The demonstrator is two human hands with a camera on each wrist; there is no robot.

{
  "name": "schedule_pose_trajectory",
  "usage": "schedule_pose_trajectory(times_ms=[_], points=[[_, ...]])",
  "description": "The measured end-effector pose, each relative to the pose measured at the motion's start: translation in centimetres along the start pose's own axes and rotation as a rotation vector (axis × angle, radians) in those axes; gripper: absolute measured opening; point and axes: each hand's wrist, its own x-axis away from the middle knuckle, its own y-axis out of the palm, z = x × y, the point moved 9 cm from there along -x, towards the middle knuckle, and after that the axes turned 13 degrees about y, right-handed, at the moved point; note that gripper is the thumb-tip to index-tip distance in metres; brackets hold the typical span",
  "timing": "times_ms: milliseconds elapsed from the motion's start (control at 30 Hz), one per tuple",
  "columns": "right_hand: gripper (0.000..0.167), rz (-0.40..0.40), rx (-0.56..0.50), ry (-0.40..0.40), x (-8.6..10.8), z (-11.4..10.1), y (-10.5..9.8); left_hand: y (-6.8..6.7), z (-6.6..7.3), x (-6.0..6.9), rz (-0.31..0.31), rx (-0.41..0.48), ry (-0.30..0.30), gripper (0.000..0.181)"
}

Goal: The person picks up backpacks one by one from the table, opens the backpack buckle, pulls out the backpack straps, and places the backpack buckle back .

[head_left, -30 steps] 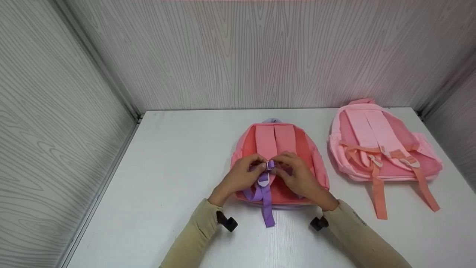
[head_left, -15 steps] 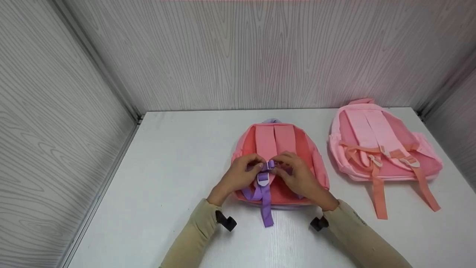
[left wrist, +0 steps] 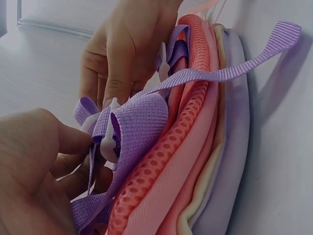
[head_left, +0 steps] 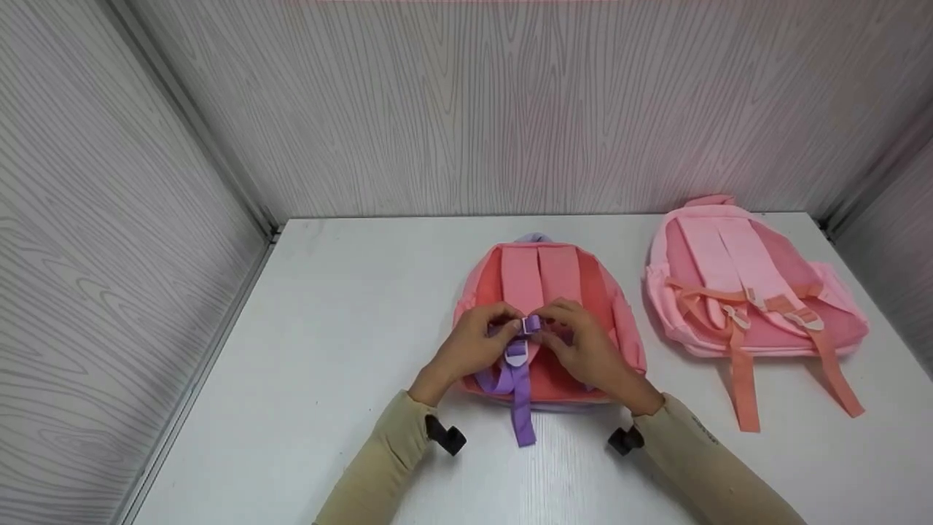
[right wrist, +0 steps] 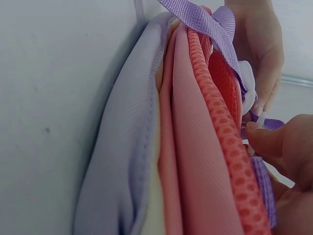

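A coral backpack (head_left: 560,266) lies strap side up in the middle of the table, its purple webbing (head_left: 522,408) trailing over the near edge. My left hand (head_left: 474,346) pinches a small white buckle (head_left: 526,325) threaded with purple webbing, from the left. From the right, my right hand (head_left: 587,350) pinches the same buckle and strap. Just below hangs another white buckle (head_left: 516,354). In the left wrist view, the purple strap (left wrist: 139,117) loops beside the left hand (left wrist: 34,166). The right wrist view shows the right thumb (right wrist: 266,139) against the buckle's edge.
A light pink backpack (head_left: 721,248) with orange straps (head_left: 743,386) lies at the right on the white table (head_left: 328,328). Wood-grain panels (head_left: 437,109) stand behind and at both sides. Each wrist bears a black camera mount (head_left: 446,436).
The held buckle and the dangling webbing shift only slightly. Both hands keep their pinch in nearly the same place.
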Motion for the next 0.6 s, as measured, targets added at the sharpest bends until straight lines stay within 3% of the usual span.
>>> schedule_pose_trajectory(times_ms=[267, 600], points=[[0.029, 0.011, -0.009, 0.006, -0.04, 0.12, -0.18, -0.56, -0.13, 0.17, -0.039, -0.041, 0.006, 0.017], [0.029, 0.003, 0.003, 0.024, -0.03, 0.07, -0.15, -0.56, -0.37, 0.19, -0.023, -0.036, 0.004, 0.016]])
